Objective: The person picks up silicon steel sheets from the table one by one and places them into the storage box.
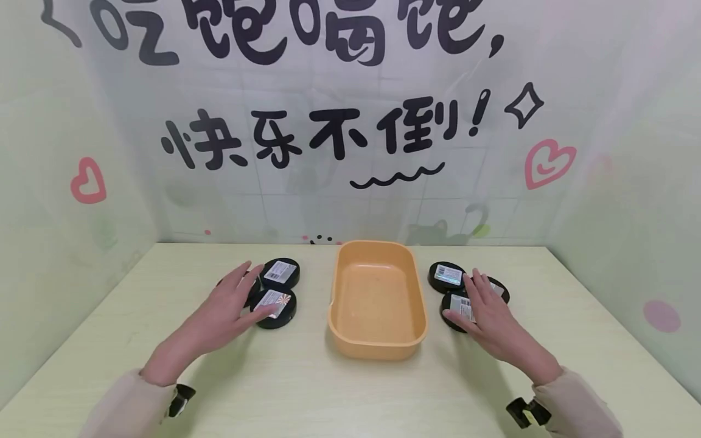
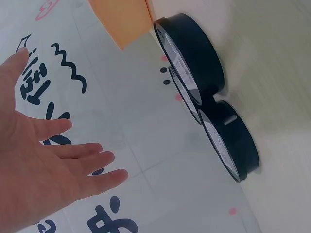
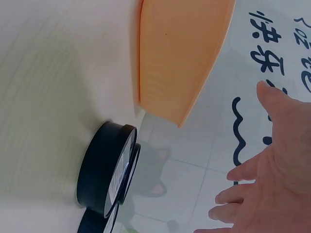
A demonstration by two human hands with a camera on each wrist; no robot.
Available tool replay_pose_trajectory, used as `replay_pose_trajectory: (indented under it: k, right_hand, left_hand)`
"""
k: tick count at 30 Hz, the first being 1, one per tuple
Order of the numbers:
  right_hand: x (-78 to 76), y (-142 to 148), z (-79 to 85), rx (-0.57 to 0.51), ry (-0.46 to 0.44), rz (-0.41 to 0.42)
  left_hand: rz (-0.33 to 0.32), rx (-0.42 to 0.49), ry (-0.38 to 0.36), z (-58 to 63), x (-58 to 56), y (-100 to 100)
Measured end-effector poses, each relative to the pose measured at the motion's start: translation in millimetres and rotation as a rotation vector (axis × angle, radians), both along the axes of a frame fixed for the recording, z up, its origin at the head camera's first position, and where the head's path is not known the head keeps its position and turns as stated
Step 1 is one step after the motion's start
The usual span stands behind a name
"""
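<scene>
My left hand [image 1: 219,316] is held over three black round flat containers on the left, its fingers extended and the thumb spread. In the left wrist view a gap separates the fingers from the nearest container [image 2: 199,56]. White labels lie on the tops, as on the front left container [image 1: 279,313]. My right hand [image 1: 493,322], also with fingers extended, is above a matching group of three on the right; it partly covers the rear right container [image 1: 499,291]. The right wrist view shows that hand apart from the black container [image 3: 104,167]. Neither hand holds anything.
An orange rectangular plastic basin [image 1: 378,351] stands between the two groups on the pale wooden table [image 1: 350,401]. Behind the table hangs a light backdrop [image 1: 306,201] with dark lettering, and similar panels rise at both sides.
</scene>
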State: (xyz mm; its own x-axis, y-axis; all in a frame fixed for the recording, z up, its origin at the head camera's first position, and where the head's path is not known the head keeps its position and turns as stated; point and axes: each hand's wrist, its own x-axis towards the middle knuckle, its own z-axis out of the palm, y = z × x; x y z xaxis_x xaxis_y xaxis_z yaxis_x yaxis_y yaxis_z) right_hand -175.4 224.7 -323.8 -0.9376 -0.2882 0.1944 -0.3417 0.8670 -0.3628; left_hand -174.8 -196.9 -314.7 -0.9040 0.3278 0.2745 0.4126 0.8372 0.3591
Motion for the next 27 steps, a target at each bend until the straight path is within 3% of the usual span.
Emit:
replay_pose_trajectory:
  k: [11, 16, 21, 27]
  right_hand:
    - [-1.4, -19.1, -5.6, -0.039, -0.039, 0.053]
    - [-3.0, -29.0, -11.0, -0.046, -0.07, 0.047]
    - [-5.5, -36.7, -16.1, -0.045, -0.089, 0.06]
    - [-9.7, -44.5, -18.0, -0.06, -0.107, 0.064]
  left_hand:
    - [-0.029, 0.015, -0.002, -5.2, -4.9, 27.7]
    - [-0.029, 0.011, 0.002, -13.0, -9.6, 40.9]
    - [-0.03, 0.015, -0.03, -19.6, -14.9, 54.0]
    - [-0.03, 0.05, -0.12, -23.3, -23.9, 69.9]
